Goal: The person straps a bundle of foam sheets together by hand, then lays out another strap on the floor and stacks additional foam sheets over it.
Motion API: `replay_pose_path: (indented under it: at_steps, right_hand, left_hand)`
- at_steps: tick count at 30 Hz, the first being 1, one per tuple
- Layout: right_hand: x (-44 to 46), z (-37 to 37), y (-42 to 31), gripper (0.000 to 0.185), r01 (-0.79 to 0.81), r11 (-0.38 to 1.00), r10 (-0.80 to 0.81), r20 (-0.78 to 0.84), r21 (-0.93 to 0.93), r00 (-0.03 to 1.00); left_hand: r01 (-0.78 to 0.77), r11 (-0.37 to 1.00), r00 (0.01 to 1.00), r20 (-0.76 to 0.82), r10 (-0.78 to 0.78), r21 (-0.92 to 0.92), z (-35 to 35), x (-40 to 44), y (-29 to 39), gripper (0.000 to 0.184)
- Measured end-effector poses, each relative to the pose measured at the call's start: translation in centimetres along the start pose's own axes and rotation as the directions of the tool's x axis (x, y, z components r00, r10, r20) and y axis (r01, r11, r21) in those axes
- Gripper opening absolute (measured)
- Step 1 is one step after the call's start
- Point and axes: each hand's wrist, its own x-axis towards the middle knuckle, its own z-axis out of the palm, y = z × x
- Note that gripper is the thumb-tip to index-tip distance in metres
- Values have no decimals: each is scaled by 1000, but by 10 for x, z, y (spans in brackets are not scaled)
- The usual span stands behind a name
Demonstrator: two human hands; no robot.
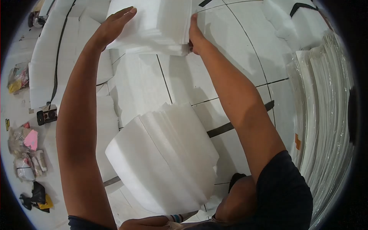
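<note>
A stack of white foam sheets (pixel 157 25) is at the top centre, between my two hands. My left hand (pixel 117 27) lies on the stack's left side, fingers stretched out. Against the right edge stands my right hand (pixel 195 36), its fingers pointing up and partly hidden by the stack. Nearer my body, a second stack of folded white foam sheets (pixel 165 157) rests on a dark strap (pixel 222 130) that runs across the tiled floor (pixel 245 57).
Large foam bundles (pixel 42 69) with a black strap line the left side, a black buckle (pixel 48 116) beside them. Plastic bags (pixel 25 142) lie at the far left. Plastic-wrapped sheets (pixel 322 115) stand at the right, below another foam bundle (pixel 295 23).
</note>
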Motion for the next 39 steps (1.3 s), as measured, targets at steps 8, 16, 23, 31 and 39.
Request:
replay_pose_path:
  at_steps: [8,16,23,31,39]
  right_hand:
    - [96,-42,-6,105,-348,869,315,150,352,937]
    - [21,9,15,110,-152,988,146,-304,5,942]
    - [15,16,7,104,-132,991,132,-244,15,961]
    - [21,12,8,92,4,994,6,-92,111,996]
    - [-4,33,-20,94,-34,999,34,10,25,999]
  left_hand:
    - [94,992,994,-43,-98,-79,-3,3,-3,81]
    - [134,990,991,21,-133,-42,-12,12,-15,82]
    - [26,997,996,-83,-20,68,-7,15,-33,84]
    - [144,989,989,-42,-145,-11,-12,16,-39,83]
    - [100,988,993,-57,-107,-116,-19,12,-52,79]
